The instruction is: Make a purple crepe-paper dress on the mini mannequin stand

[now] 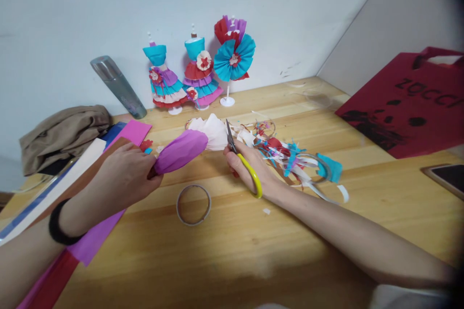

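My left hand (125,178), with a black band on the wrist, is closed on the near end of a purple piece of crepe paper (183,150). My right hand (250,166) is closed round a pair of scissors (253,178) with yellow handles, their dark blades pointing up and away. Between the two hands a white ruffled piece of paper (213,131) meets the tip of the purple one; whether they are joined I cannot tell. On the table in front lies a roll of tape (193,205), seen as a thin ring.
Three small dress stands (165,79) with paper outfits line the wall. Paper scraps (286,154) heap beyond my right hand. Coloured paper sheets (105,229) lie under my left arm, near a brown cloth (68,130) and a bottle (118,87). A red bag (406,106) and phone (447,178) are right.
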A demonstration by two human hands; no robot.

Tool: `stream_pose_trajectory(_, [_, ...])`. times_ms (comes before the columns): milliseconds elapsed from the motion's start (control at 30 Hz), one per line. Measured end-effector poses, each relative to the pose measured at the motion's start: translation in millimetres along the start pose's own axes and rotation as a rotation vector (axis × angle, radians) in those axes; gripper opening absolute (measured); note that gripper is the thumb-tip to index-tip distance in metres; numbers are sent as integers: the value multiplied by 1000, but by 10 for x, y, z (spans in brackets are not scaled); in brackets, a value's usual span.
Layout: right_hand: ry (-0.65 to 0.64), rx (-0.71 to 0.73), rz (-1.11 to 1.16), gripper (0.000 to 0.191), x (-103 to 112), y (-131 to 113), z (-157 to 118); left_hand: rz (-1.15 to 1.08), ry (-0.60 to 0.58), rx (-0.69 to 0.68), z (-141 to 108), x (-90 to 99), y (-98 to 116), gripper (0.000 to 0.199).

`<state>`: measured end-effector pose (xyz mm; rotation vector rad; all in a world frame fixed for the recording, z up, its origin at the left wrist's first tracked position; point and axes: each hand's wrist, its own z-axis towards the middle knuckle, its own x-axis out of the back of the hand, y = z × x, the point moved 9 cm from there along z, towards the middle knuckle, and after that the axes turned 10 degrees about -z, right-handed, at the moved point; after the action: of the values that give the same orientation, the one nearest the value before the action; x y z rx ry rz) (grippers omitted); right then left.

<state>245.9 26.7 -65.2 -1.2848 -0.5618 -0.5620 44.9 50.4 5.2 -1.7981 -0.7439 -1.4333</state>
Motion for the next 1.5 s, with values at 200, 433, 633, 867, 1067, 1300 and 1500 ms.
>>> stream_pose_trajectory(200, [2, -23, -5, 34, 6, -9, 1, 46, -123, 50, -3, -63, 16, 29])
stream_pose_trajectory(433, [-2, -63, -25, 36, 0, 14, 8, 43, -157, 53, -14, -68, 21, 28])
stream_pose_trajectory(633, [2, -78, -29, 36, 19, 12, -17, 36, -125, 45, -11, -77, -12, 28])
stream_pose_trajectory(867, [13, -66, -27, 36, 8, 17, -27, 58, -66, 30, 5, 6, 16, 27])
stream_pose_trajectory(1067, [53, -62, -12, 36, 0, 41, -25, 128, 69, -39, -4, 73, 20, 26])
stream_pose_trajectory(1300, [63, -84, -26, 35, -10, 73, -12, 231, 313, -147, -74, 159, 34, 29])
stream_pose_trajectory(1500, [79, -91, -10, 39, 12, 83, -16, 240, 236, -110, -51, 186, 2, 27])
